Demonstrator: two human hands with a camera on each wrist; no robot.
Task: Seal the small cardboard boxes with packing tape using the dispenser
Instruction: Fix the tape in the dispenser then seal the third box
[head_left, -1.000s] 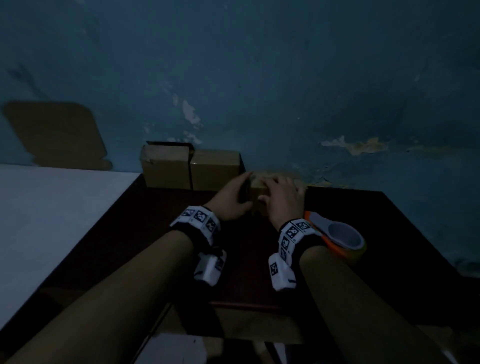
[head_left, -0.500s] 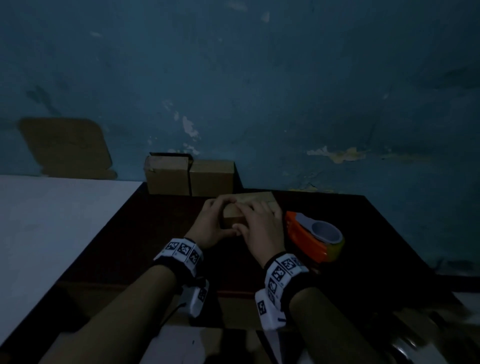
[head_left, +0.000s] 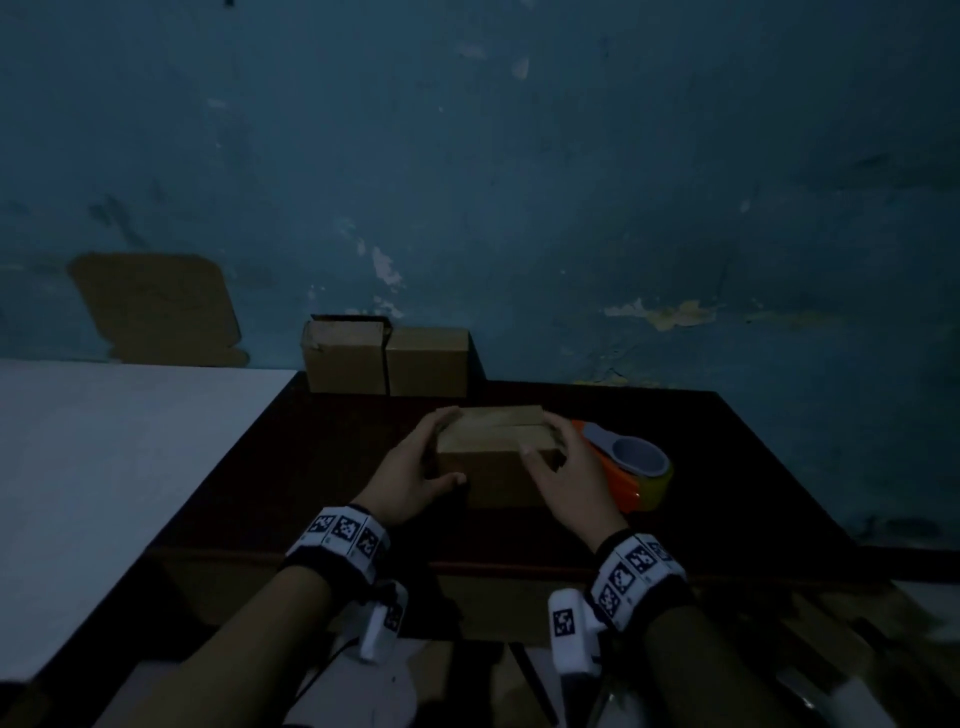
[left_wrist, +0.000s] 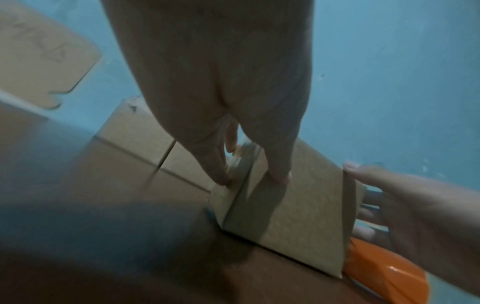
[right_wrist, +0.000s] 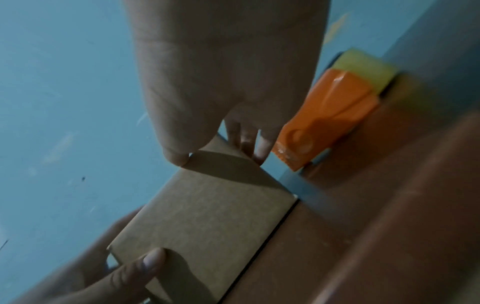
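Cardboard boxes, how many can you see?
3 small brown cardboard boxes: one held between both hands, two against the blue wall, left and right. More may be hidden.

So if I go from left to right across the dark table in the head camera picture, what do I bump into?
left hand → small cardboard box held between both hands → right hand → orange tape dispenser. The two other boxes stand farther back by the wall.

**Nothing legible here**

I find no word, brand or number I can read. My wristbands (head_left: 343, 535) carry black-and-white square code markers, patterns only. The cardboard sheet (left_wrist: 39, 51) leaning on the wall bears faint scribbles, too blurred to make out.
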